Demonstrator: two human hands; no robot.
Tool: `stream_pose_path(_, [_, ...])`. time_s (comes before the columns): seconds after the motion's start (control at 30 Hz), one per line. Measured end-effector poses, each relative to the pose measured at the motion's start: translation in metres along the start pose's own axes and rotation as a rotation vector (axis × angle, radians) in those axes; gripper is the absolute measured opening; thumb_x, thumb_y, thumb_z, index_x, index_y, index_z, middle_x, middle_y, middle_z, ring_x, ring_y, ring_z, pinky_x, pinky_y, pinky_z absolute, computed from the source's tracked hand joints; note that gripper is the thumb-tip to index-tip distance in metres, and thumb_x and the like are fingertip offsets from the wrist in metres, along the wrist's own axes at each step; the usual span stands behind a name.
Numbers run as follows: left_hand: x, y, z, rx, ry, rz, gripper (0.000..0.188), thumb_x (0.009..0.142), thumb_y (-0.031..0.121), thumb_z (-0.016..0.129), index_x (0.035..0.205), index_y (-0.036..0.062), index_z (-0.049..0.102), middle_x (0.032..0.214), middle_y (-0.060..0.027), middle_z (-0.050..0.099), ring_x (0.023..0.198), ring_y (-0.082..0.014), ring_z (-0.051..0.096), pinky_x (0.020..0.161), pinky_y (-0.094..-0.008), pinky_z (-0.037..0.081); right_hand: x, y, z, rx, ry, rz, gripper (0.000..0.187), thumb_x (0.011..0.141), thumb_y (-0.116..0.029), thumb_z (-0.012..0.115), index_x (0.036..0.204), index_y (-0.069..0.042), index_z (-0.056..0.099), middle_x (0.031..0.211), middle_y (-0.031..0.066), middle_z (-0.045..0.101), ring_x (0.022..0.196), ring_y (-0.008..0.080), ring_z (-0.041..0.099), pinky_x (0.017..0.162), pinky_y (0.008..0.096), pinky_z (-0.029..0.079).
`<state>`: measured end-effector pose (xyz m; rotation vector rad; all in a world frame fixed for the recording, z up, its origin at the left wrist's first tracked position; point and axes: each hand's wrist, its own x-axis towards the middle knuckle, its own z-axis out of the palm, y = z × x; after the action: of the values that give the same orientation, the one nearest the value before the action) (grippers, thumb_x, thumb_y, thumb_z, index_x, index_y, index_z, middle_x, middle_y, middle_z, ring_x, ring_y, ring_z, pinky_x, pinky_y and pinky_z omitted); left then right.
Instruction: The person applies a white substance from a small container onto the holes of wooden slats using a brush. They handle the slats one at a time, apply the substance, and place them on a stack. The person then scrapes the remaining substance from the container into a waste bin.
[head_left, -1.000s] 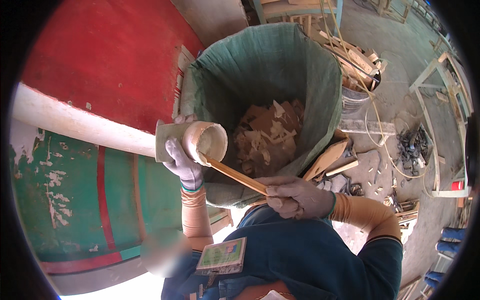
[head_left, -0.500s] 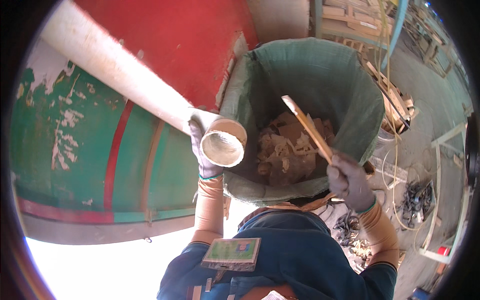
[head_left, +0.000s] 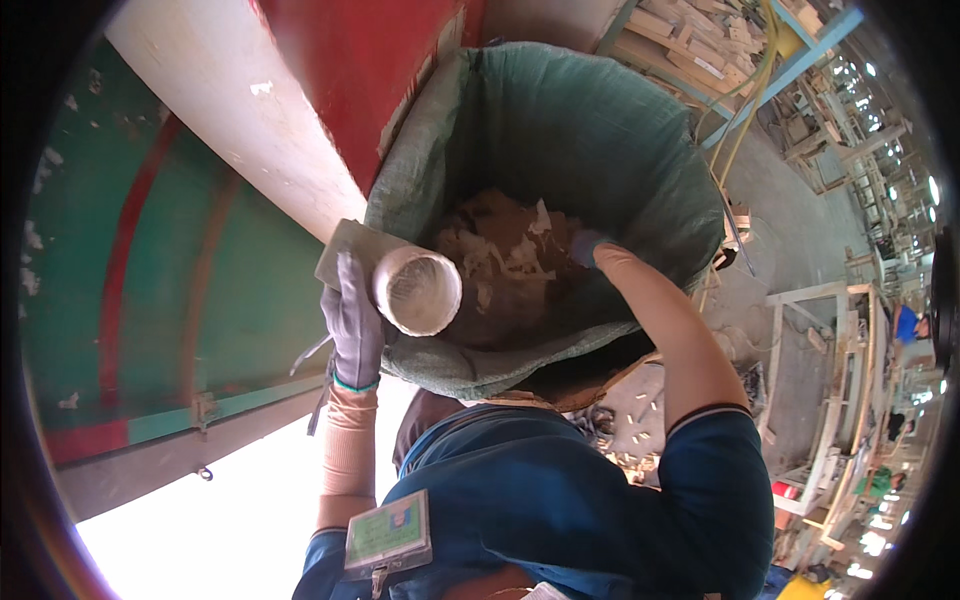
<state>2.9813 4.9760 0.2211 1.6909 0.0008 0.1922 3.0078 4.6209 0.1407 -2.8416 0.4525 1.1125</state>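
Note:
My left hand (head_left: 350,315), in a grey glove, is wrapped round a pale round-mouthed container (head_left: 418,291) tilted at the near left rim of a big green woven sack (head_left: 590,100). Whitish residue coats the inside of the container. My right hand (head_left: 588,246), gloved too, reaches down into the sack above crumpled scraps (head_left: 500,245) of brown and whitish stuff. Its fingers are dim and blurred against the scraps, so what they hold, if anything, does not show.
A green panel (head_left: 160,270) with red stripes and a thick white beam (head_left: 240,100) stand at the left, below a red surface (head_left: 350,70). Wood pieces (head_left: 680,45) are stacked at the far right. A wooden frame (head_left: 830,390) and yellow hoses (head_left: 765,75) lie to the right.
My right hand has gone from above the sack's right rim down into it; the wooden stick it held is no longer visible. My left hand still holds the container, whose boxy back now shows.

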Motion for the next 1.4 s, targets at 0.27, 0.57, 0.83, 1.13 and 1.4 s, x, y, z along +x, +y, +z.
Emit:
stream_pose_path(0.27, [-0.015, -0.020, -0.005, -0.137, -0.061, -0.171, 0.038, 0.101, 0.026, 0.045, 0.119, -0.0049, 0.055, 0.107, -0.0124, 0.063, 0.095, -0.0154, 0.056, 0.083, -0.0312, 0.046, 0.043, -0.004, 0.129, -0.248, -0.209, 0.036, 0.029, 0.090, -0.017, 0.049, 0.110, -0.004, 0.066, 0.102, 0.0132, 0.067, 0.094, 0.0307, 0.061, 0.082, 0.0388, 0.048])
stream_pose_path(0.57, [-0.013, -0.027, -0.005, -0.148, -0.093, -0.126, 0.032, 0.100, 0.021, 0.047, 0.117, -0.0043, 0.056, 0.105, -0.0119, 0.064, 0.093, -0.0161, 0.058, 0.081, -0.0315, 0.047, -0.001, -0.020, 0.145, -0.273, -0.462, -0.175, 0.027, 0.091, -0.017, 0.051, 0.110, -0.003, 0.065, 0.097, 0.0097, 0.067, 0.086, 0.0249, 0.061, 0.077, 0.0347, 0.048])
stream_pose_path(0.83, [-0.004, -0.024, -0.005, -0.268, -0.175, -0.148, 0.036, 0.100, 0.026, 0.046, 0.117, -0.0038, 0.057, 0.104, -0.0069, 0.063, 0.094, -0.0133, 0.056, 0.082, -0.0281, 0.046, -0.087, -0.008, 0.063, -0.188, -0.719, -0.538, 0.026, 0.092, -0.016, 0.053, 0.111, -0.002, 0.064, 0.093, 0.0066, 0.068, 0.079, 0.0198, 0.060, 0.072, 0.0310, 0.048])
stream_pose_path(1.13, [0.012, 0.013, -0.009, -0.432, -0.481, -0.259, 0.033, 0.099, 0.019, 0.044, 0.122, -0.0038, 0.053, 0.115, -0.0104, 0.059, 0.100, -0.0169, 0.056, 0.087, -0.0293, 0.045, -0.224, 0.010, -0.046, 0.802, 0.099, -0.114, 0.028, 0.091, -0.013, 0.057, 0.117, -0.002, 0.061, 0.077, -0.0004, 0.061, 0.065, 0.0085, 0.051, 0.059, 0.0273, 0.043])
stream_pose_path(1.4, [0.011, 0.008, 0.015, -1.260, -0.891, -0.926, 0.035, 0.094, 0.001, 0.047, 0.128, -0.0016, 0.046, 0.126, -0.0136, 0.055, 0.116, -0.0252, 0.055, 0.102, -0.0424, 0.047, -0.366, -0.006, 0.015, 1.363, 0.837, -0.004, 0.038, 0.093, -0.012, 0.055, 0.128, 0.001, 0.052, 0.071, -0.0035, 0.053, 0.054, 0.0034, 0.044, 0.048, 0.0195, 0.037])
